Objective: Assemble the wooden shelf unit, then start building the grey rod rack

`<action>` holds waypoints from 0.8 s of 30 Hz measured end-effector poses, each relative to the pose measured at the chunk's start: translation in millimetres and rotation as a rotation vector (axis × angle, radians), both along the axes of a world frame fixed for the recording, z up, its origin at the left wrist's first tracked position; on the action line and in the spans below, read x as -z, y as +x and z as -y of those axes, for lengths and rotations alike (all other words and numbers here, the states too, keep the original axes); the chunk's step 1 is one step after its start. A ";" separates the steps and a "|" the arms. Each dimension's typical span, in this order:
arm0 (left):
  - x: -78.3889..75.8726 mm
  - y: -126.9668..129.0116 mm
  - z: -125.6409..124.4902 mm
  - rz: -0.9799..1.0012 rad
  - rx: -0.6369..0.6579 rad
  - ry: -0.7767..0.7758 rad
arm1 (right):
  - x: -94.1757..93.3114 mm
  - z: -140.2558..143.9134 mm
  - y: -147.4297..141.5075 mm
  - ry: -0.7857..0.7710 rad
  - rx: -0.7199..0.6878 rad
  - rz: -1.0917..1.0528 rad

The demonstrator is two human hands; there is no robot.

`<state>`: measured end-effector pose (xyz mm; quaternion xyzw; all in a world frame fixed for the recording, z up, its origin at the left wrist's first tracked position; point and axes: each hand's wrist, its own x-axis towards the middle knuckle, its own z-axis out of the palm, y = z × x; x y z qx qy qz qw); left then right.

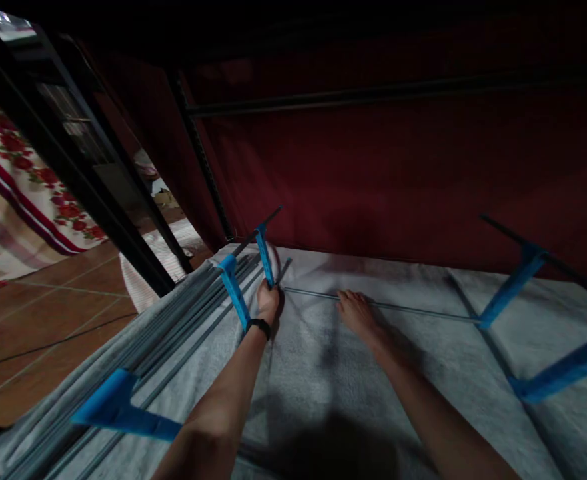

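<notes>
My left hand (267, 301), with a black band at the wrist, is closed around the lower end of a blue plastic bracket (264, 259), where a thin metal rod meets it. My right hand (356, 310) has its fingers bent over that metal rod (423, 311), which runs across to a blue bracket (510, 290) on the right. A dark bar (246, 244) joins the tops of the left brackets, including a second blue bracket (234, 291) nearer me. Below my left forearm is another blue bracket (118, 407), partly hidden by the arm.
Several grey metal tubes (183, 327) lie along the left on a pale cloth (308, 373). Dark frame posts (68, 160) rise at the left, with a dark red sheet (373, 180) behind. A flowered cloth (33, 180) hangs above the tiled floor (58, 313).
</notes>
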<state>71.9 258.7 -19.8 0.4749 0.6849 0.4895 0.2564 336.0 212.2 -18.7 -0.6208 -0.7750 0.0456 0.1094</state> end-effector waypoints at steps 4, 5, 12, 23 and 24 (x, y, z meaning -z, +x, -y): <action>4.8 4.9 -11.6 0.005 -0.024 0.041 | 4.2 -4.7 -10.6 0.009 -0.027 0.024; 5.0 6.3 -12.0 0.028 -0.015 0.062 | 3.7 -3.6 -10.6 0.014 -0.037 0.024; -0.8 11.0 3.0 0.401 0.088 0.032 | -4.3 3.6 -0.2 0.009 -0.051 -0.004; 7.4 11.5 -4.1 0.656 0.044 0.096 | -6.2 2.5 1.8 -0.031 -0.067 0.021; 9.1 11.0 -4.9 0.633 0.042 0.118 | -4.3 2.6 2.7 -0.029 -0.070 0.023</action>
